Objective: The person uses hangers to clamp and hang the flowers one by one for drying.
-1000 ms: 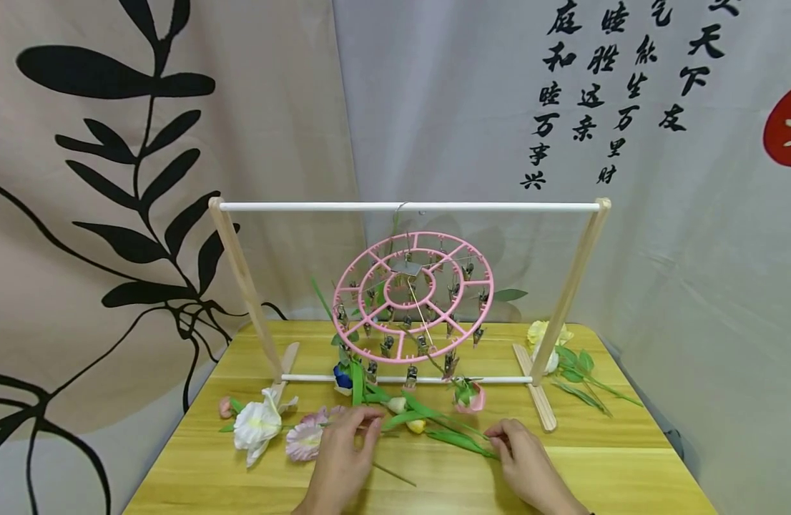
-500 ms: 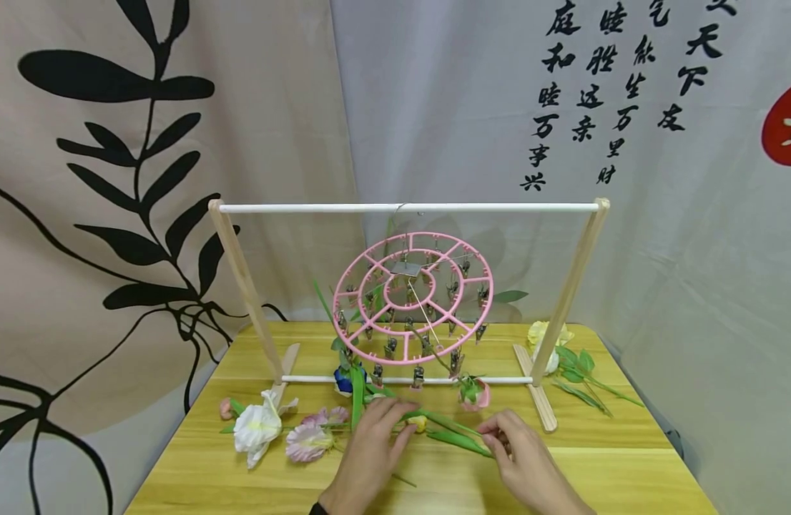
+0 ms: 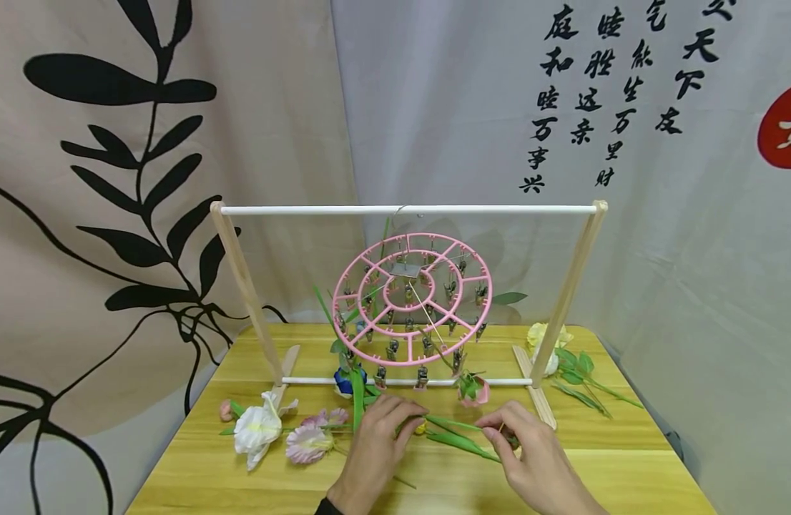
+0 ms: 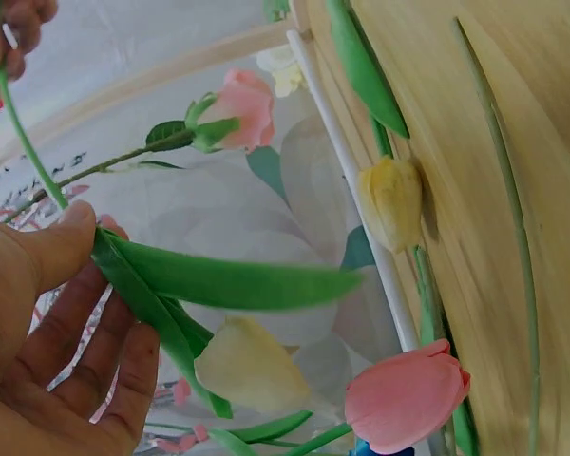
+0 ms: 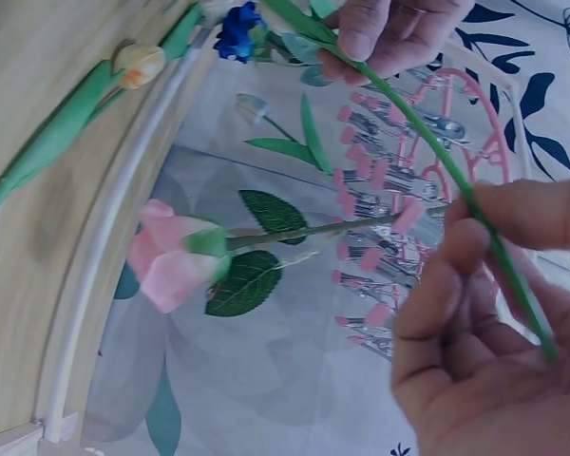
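Observation:
My left hand pinches the stem of a cream tulip close to its green leaves. The thumb and fingers of my right hand grip the far end of the same green stem. Behind the hands, a pink round clip hanger hangs from the white rod of a wooden stand. One of its clips holds a pink rose head down, and a blue flower hangs at its left side. A yellow tulip lies on the table below.
White and pale purple flowers lie at the left of the wooden table. Yellow and white flowers with green leaves lie by the stand's right leg. A loose stem lies at the front. A pink tulip appears in the left wrist view.
My left hand has moved right along the table, toward my right hand, now covering the cream tulip in the head view. My right hand has shifted slightly. The hanger has turned a little.

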The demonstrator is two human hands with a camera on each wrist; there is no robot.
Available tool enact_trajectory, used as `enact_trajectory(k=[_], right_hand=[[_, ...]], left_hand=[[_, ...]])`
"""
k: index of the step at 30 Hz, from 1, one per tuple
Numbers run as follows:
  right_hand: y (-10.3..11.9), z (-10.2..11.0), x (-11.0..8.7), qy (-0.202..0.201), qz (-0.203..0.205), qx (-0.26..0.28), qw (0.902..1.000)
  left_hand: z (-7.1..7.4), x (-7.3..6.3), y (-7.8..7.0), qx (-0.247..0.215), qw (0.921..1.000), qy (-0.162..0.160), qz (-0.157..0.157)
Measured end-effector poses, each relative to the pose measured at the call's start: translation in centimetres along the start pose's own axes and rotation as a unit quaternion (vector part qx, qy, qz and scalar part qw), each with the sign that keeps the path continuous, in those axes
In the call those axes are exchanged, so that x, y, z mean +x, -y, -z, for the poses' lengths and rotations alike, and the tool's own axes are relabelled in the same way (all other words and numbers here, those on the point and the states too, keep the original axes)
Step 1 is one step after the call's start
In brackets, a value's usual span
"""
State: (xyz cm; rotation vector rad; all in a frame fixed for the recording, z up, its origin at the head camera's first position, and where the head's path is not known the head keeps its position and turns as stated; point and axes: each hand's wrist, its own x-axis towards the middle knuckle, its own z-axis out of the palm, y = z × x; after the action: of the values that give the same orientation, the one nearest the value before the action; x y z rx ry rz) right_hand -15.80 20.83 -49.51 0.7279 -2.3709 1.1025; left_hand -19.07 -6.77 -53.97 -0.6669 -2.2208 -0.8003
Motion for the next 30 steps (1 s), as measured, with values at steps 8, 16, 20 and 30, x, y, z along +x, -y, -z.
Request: enact_trajectory(k=[8, 16, 20, 30], right_hand=[[1.3, 0.8, 0.8, -0.073, 0.024, 0.030, 0.9966], [1.5, 0.3, 1.2, -0.081, 0.032, 0.083, 0.9927], [1.6, -0.6, 1.7, -0.085, 0.049, 0.113, 0.9887], [3.2, -4.1, 4.6, -0.045, 0.052, 0.093, 0.9933]], left_hand=[[0.5, -0.4, -0.8, -0.043, 0.9971, 0.010, 0.062], [1.1, -0.9, -0.9, -0.113, 0.9879, -0.020, 0.104], [1.4, -1.2, -0.7, -0.146, 0.9807, -0.050, 0.121], [2.2, -1.4, -0.6, -0.198, 0.9579, -0.124, 0.167]])
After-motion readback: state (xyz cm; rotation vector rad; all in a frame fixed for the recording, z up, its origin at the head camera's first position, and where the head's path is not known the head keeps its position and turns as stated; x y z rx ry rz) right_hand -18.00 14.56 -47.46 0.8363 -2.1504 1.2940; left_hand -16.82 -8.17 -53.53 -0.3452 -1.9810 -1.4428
